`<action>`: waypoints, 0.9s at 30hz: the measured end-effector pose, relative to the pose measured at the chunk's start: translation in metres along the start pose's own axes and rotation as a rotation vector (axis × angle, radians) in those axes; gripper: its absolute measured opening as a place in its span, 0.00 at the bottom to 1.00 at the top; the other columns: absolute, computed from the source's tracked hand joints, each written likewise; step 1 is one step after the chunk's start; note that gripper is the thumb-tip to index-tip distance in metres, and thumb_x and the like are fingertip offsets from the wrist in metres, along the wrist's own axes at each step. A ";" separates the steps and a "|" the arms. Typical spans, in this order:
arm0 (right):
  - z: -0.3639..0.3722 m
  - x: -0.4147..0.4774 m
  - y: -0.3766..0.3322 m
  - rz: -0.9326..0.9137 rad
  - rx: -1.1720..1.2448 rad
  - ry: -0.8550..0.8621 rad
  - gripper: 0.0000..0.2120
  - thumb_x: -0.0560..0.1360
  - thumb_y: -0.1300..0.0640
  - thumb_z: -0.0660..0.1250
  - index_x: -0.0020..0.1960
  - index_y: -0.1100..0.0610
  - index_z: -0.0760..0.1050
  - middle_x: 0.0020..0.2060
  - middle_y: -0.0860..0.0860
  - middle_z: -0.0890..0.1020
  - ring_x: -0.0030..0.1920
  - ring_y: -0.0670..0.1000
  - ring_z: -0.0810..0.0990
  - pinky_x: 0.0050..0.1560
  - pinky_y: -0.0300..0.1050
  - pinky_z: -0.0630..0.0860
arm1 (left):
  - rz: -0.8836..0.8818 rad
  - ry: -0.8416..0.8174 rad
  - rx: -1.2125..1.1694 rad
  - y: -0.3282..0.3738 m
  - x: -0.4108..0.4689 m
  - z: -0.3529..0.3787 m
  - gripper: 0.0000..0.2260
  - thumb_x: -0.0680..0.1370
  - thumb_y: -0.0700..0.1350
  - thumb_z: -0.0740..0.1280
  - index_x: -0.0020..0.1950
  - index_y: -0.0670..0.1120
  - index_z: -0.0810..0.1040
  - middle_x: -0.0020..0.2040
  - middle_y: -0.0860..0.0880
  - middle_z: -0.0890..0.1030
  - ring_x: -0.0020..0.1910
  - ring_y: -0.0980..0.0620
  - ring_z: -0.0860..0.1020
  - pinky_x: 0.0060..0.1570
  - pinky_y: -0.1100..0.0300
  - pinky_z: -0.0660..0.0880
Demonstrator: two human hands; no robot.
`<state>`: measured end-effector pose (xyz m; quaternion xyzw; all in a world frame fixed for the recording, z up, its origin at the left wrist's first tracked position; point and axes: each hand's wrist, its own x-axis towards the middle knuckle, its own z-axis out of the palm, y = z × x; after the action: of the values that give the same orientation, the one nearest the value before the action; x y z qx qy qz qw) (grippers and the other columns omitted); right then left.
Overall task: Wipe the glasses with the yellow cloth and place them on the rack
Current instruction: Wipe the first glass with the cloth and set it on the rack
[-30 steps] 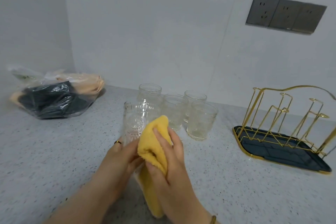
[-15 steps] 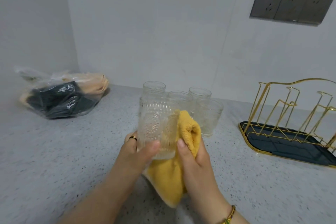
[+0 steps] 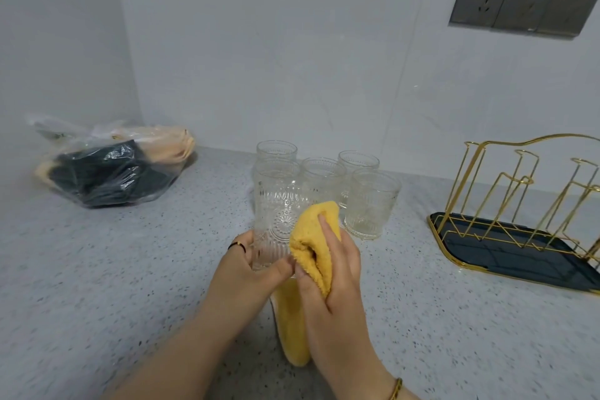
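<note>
My left hand (image 3: 251, 273) grips a clear embossed glass (image 3: 276, 214) upright above the counter. My right hand (image 3: 334, 276) holds the yellow cloth (image 3: 316, 237) bunched against the glass's right side; the cloth's tail hangs down between my wrists. Behind them several more embossed glasses (image 3: 371, 204) stand grouped on the counter. The gold wire rack (image 3: 519, 191) on its dark tray (image 3: 506, 256) stands at the right with no glass on it.
A plastic bag (image 3: 110, 169) of dark and tan items lies at the back left by the wall corner. Grey wall sockets (image 3: 522, 1) sit high on the right. The speckled counter (image 3: 97, 269) extends left and toward me.
The glass went from tilted with its base toward me to upright in my left hand. My right hand has shifted the cloth up along the glass's right side.
</note>
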<state>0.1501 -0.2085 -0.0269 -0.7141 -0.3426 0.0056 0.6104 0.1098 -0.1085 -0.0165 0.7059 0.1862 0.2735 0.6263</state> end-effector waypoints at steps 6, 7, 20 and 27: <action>-0.020 0.013 -0.008 -0.076 -0.013 0.080 0.24 0.65 0.41 0.58 0.57 0.23 0.58 0.64 0.29 0.56 0.61 0.23 0.56 0.57 0.18 0.58 | -0.060 -0.207 -0.065 0.003 -0.004 -0.003 0.26 0.58 0.53 0.74 0.53 0.48 0.77 0.44 0.52 0.85 0.45 0.57 0.83 0.44 0.66 0.78; -0.024 0.015 -0.007 -0.081 0.017 0.103 0.23 0.65 0.41 0.58 0.59 0.29 0.61 0.65 0.35 0.63 0.61 0.27 0.61 0.59 0.21 0.61 | -0.078 -0.234 -0.111 0.002 -0.005 -0.001 0.30 0.55 0.55 0.72 0.55 0.47 0.76 0.45 0.51 0.85 0.47 0.54 0.83 0.48 0.62 0.79; -0.016 0.009 -0.009 -0.139 -0.141 0.002 0.26 0.62 0.39 0.53 0.55 0.17 0.51 0.60 0.21 0.48 0.60 0.20 0.51 0.53 0.15 0.55 | -0.158 -0.132 -0.168 0.003 -0.002 -0.007 0.26 0.54 0.52 0.70 0.49 0.43 0.80 0.44 0.46 0.85 0.45 0.49 0.83 0.44 0.60 0.78; -0.021 0.014 -0.005 -0.010 0.064 -0.007 0.09 0.73 0.48 0.62 0.53 0.40 0.69 0.53 0.44 0.77 0.52 0.36 0.74 0.53 0.32 0.71 | -0.172 -0.132 -0.392 0.003 -0.002 -0.004 0.28 0.56 0.48 0.74 0.53 0.40 0.78 0.44 0.45 0.85 0.45 0.50 0.84 0.46 0.59 0.80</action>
<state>0.1678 -0.2195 -0.0114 -0.6924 -0.3479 0.0161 0.6319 0.1054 -0.1069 -0.0140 0.5687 0.1476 0.2030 0.7833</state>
